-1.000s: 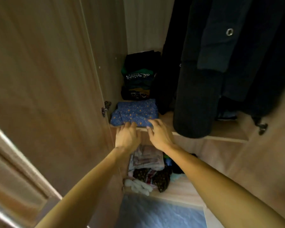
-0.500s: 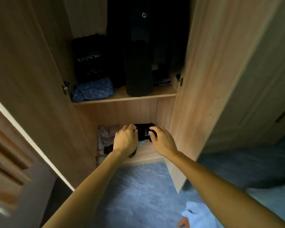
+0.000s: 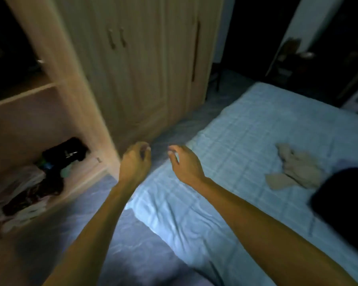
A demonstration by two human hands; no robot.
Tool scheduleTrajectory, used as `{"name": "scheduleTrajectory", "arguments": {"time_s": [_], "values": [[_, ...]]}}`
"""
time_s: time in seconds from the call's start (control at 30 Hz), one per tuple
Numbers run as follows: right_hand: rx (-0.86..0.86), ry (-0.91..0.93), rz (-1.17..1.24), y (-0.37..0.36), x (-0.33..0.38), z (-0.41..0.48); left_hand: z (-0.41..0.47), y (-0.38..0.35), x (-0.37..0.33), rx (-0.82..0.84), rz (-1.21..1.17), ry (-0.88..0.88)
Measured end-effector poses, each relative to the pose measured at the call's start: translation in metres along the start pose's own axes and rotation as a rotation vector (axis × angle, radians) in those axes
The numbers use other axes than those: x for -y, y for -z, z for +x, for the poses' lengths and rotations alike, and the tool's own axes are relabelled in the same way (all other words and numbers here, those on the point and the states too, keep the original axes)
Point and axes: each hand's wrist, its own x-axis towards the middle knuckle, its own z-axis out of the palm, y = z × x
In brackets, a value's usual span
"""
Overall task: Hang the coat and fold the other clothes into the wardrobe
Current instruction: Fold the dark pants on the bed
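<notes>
My left hand and my right hand hang empty in the air between the wardrobe and the bed, fingers loosely curled. A crumpled beige garment lies on the bed to the right, with a black garment beside it at the right edge. On the wardrobe's bottom shelf at the left sits a folded black piece next to a pile of mixed clothes. The upper compartment is dark and the coat is out of view.
Closed wardrobe doors with handles stand behind my hands. Blue floor runs between wardrobe and bed. A dark doorway and some furniture lie at the far right, behind the bed.
My hands have left the black folded piece on the bottom shelf and pulled back. My view has swung right from the wardrobe toward the bed.
</notes>
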Motion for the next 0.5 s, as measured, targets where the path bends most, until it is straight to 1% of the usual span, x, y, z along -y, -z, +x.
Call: {"name": "scheduleTrajectory", "arguments": {"time_s": [0.1,0.23,0.37,0.5], "values": [[-0.093,-0.183,-0.054,0.072,-0.075,-0.042,-0.025,-0.079,-0.070,0.160,-0.071,-0.113],[-0.188,-0.386,-0.083,0.143,-0.145,-0.091,-0.050,-0.155,-0.140,0.338,-0.106,-0.223],[-0.284,-0.556,-0.084,0.185,-0.192,-0.136,-0.064,-0.219,-0.191,0.515,-0.114,-0.338],[-0.355,-0.731,-0.121,0.222,-0.224,-0.168,-0.075,-0.276,-0.236,0.699,-0.176,-0.437]]}}
